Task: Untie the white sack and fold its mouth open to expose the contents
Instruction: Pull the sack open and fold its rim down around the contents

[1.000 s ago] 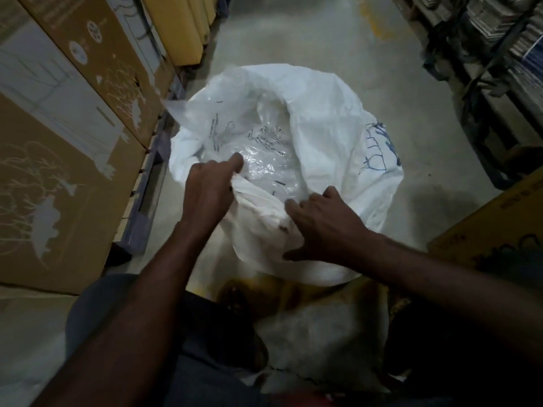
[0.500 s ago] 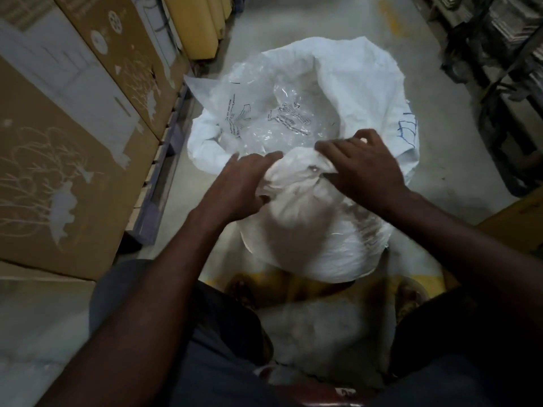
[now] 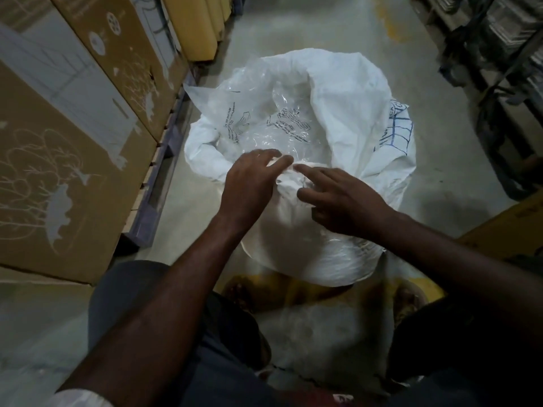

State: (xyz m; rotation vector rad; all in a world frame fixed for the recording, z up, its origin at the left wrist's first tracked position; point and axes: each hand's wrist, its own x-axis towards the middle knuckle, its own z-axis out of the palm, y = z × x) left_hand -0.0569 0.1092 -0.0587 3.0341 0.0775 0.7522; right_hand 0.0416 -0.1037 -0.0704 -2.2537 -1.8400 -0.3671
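Note:
The white woven sack (image 3: 346, 92) stands on the floor in front of me with its mouth wide. Its rim is rolled outward on the near side (image 3: 308, 245), and blue marker writing shows on its right side. Inside lies a clear plastic liner (image 3: 264, 127) with black print. My left hand (image 3: 249, 186) hovers at the near rim, fingers stretched forward over a bunched fold of the rim (image 3: 289, 179). My right hand (image 3: 340, 201) is beside it, fingers spread and pointing left, touching that fold. Neither hand is closed around the fabric.
Tall printed cardboard boxes (image 3: 73, 142) on a pallet line the left side. Yellow containers (image 3: 199, 24) stand behind them. Dark shelving (image 3: 499, 54) runs along the right, with another cardboard box (image 3: 511, 221) at the near right. My feet (image 3: 244, 292) are under the sack.
Both hands gripped the near rim fold half a second ago; their fingers have since spread and come off it. The camera view shifted slightly, with the sack sitting lower in frame.

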